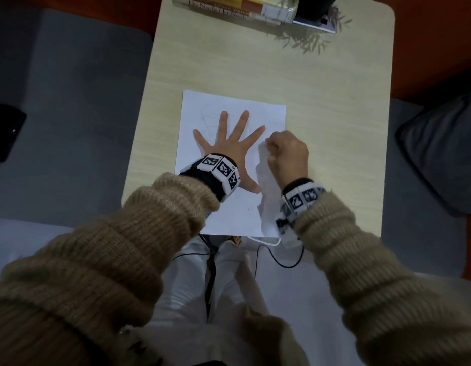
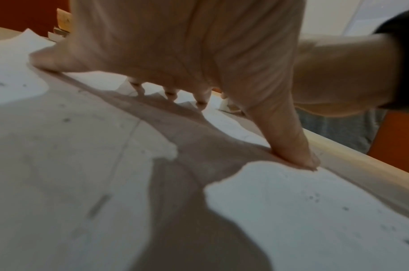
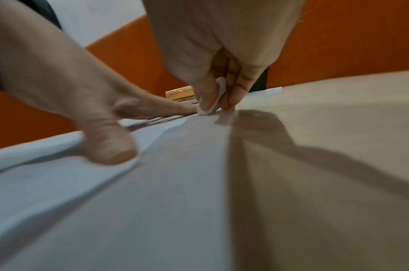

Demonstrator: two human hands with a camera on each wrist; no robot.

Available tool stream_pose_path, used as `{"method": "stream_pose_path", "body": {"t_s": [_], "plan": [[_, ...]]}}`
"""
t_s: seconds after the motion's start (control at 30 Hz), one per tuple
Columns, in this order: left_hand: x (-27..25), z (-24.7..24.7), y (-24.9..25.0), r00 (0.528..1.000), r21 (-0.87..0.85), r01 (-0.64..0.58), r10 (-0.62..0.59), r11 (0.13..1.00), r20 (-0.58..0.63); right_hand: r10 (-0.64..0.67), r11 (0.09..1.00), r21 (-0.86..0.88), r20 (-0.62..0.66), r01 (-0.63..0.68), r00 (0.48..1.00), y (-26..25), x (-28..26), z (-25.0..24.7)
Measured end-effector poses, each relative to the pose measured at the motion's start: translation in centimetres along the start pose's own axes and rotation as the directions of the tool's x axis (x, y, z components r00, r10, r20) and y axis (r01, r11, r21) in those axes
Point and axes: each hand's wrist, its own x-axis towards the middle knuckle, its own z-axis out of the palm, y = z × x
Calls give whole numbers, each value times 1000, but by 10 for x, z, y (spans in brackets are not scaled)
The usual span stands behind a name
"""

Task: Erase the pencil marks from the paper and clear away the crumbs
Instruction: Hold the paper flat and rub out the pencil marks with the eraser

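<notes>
A white sheet of paper lies on the pale wooden table, with faint pencil lines near its top left. My left hand is spread flat on the paper, fingers straight, pressing it down. My right hand is at the paper's right edge and pinches a small white eraser between thumb and fingers, its end touching the sheet. Dark eraser crumbs are scattered over the paper near my left thumb. The eraser is hidden by the fist in the head view.
A stack of books and a dark object with a plant's shadow lie along the table's far edge. A black phone rests on the grey seat to the left. Cables hang below the table's near edge.
</notes>
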Motion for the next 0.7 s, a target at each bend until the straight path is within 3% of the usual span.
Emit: {"method": "stream_pose_path", "body": {"t_s": [0.1,0.17,0.3,0.37,0.47,0.57,0.7], "plan": [[0,1,1,1000,22,9,-10,1000,26,-67,998,27,127,64,990,-17,-54,2],[1,-4,1,999,41,-19,17,999,31,-66,997,54,177,57,982,-18,-56,-3],[7,-23,-4,983,159,-167,151,973,104,6,1000,-28,-2,-6,1000,4,6,-7],[7,-24,-4,990,143,-117,104,983,96,-23,999,-43,20,23,1000,6,10,-5],[8,-12,2,1000,-50,15,-14,999,7,-87,996,-19,49,88,995,1,-18,-4],[12,-5,5,999,-81,37,-40,996,-31,-126,992,20,140,124,982,-7,-39,-9],[13,-4,3,999,-85,20,-23,996,-30,-64,996,-59,144,73,988,-8,21,0]]}}
